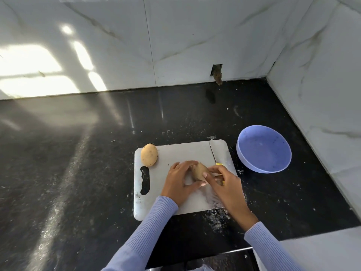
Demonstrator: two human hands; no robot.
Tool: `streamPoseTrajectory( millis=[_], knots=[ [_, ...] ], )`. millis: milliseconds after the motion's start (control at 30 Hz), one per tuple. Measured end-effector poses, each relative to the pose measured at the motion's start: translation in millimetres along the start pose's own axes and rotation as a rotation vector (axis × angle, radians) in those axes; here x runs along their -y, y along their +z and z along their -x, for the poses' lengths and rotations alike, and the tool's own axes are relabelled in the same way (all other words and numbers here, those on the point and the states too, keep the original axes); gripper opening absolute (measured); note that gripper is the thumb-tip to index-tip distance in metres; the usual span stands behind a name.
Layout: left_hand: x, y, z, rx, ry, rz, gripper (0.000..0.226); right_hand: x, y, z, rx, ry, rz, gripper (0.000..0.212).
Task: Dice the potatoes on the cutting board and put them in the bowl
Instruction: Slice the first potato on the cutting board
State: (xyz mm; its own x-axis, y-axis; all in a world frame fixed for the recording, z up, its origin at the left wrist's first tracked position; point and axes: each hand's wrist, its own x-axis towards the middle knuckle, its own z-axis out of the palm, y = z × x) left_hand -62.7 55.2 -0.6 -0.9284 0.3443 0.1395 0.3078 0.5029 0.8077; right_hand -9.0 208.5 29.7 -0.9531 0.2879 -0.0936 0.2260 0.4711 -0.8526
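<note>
Both hands cup whole, tan, unpeeled potato (199, 171) at centre of grey cutting board (172, 153): left hand (180, 180) fingers curled round it, right hand (224, 184) pinching its end. Second potato (149, 154), speckled, at board's 10 o'clock. Knife (213, 151) at 1 o'clock. Lilac bowl (263, 149) at 3 o'clock.

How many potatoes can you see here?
2. One potato lies untouched at the far left corner of the cutting board. The other potato sits mid-board, held between the left hand and right hand. None appear in the bowl.
</note>
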Motion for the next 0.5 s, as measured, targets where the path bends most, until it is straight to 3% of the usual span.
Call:
streamPoseTrajectory(
  millis=[133, 233, 367, 500],
  knots=[
    [3.0, -1.1, -1.5, -0.012, 0.013, -0.008, 0.048, -10.7, -13.4, 0.5, -0.166, -0.091, 0.429, 0.024],
    [5.1, -9.2, -1.7, -0.021, 0.034, -0.047, 0.049, -13.3, -19.9, 0.1, -0.087, 0.044, 0.665, 0.030],
    [4.7, -14.8, -1.5, -0.008, 0.057, -0.089, 0.051, -11.5, -16.9, -2.0, -0.048, 0.125, 0.710, 0.034],
    [3.5, -9.5, -0.7, 0.012, 0.053, -0.075, 0.055, -9.5, -15.7, -4.5, -0.049, 0.163, 0.566, 0.029]
  ],
)
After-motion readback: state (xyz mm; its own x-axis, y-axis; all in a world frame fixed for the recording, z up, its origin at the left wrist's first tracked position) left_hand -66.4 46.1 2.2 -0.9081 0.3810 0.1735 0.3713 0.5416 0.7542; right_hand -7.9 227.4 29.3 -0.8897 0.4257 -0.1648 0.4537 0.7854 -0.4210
